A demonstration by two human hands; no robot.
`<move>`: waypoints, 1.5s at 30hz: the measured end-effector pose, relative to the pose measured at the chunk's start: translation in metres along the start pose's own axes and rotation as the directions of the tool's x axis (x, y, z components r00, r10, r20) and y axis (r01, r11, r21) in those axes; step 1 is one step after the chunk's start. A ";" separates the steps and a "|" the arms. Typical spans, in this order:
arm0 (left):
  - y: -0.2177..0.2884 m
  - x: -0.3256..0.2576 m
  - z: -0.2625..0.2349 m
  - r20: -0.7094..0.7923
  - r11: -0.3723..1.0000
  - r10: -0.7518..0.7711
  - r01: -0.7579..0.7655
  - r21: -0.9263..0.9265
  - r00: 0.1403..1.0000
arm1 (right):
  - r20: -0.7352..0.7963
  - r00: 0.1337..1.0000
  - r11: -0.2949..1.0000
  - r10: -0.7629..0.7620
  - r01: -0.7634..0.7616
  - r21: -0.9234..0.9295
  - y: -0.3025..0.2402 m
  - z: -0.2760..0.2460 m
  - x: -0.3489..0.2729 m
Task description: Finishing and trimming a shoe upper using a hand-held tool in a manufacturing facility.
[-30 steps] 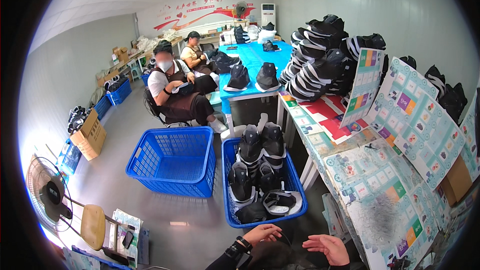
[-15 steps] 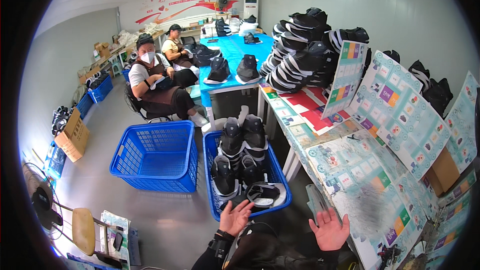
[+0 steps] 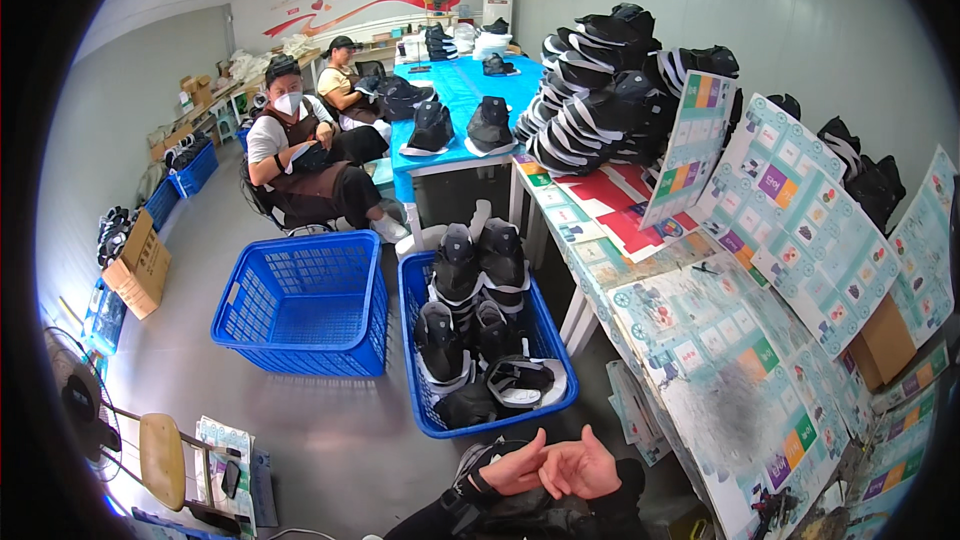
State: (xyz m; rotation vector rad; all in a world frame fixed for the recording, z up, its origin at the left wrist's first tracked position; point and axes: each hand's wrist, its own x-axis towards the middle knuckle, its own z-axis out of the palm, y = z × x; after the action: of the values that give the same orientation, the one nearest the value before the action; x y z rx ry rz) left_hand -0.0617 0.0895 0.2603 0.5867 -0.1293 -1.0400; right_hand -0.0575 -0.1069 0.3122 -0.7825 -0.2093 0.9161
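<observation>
My left hand (image 3: 513, 467) and my right hand (image 3: 584, 466) meet in front of my body, low in the head view. Both thumbs point up and the fingers touch or overlap, with no object visible in them. Part of the left fingers is hidden behind the right hand. Just beyond them stands a blue plastic basket (image 3: 409, 350) with stacks of black and white caps (image 3: 456, 265). Nearest to my hands in it lie a dark cap (image 3: 466, 406) and a cap on its side (image 3: 520, 380) that shows its inside.
Another blue basket (image 3: 300, 342) stands on the floor to the left. A worktable (image 3: 690, 390) covered with printed boards runs along my right, with piled caps (image 3: 590, 110) at its far end. Beyond is a blue-topped table (image 3: 460, 120); two people sit left of it.
My hands were apart with palms up; they have come together in front of me. The view has shifted slightly. The nearer seated person's hands have moved.
</observation>
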 end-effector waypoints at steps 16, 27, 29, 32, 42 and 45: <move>0.053 0.071 -0.057 -0.059 0.999 0.027 -0.026 0.031 0.998 | -0.136 0.984 0.981 -0.111 0.130 0.143 -0.013 -0.116 0.031; 0.121 0.134 -0.094 -0.084 0.997 0.078 -0.075 0.031 0.993 | -0.331 0.943 0.956 -0.043 0.136 0.262 -0.046 -0.176 0.052; 0.130 0.131 -0.089 -0.092 0.995 0.095 -0.093 0.018 0.991 | -0.347 0.938 0.956 -0.007 0.109 0.274 -0.053 -0.168 0.054; 0.151 0.115 -0.065 -0.127 0.990 0.138 -0.142 -0.019 0.982 | -0.384 0.921 0.958 0.068 0.048 0.284 -0.072 -0.144 0.063; 0.212 -0.069 0.057 -0.451 0.909 0.414 -0.334 0.249 0.790 | -0.261 0.919 0.955 0.295 -0.277 0.104 -0.168 0.047 0.143; 0.232 -0.134 0.098 -0.548 0.817 0.571 -0.355 0.455 0.612 | -0.178 0.903 0.914 0.391 -0.403 -0.039 -0.187 0.117 0.188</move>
State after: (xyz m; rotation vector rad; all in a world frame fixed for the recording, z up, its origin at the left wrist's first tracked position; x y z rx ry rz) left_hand 0.0125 0.2491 0.4850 1.1162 0.1945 -0.2329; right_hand 0.1199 0.0325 0.4940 -0.9887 0.0694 1.2265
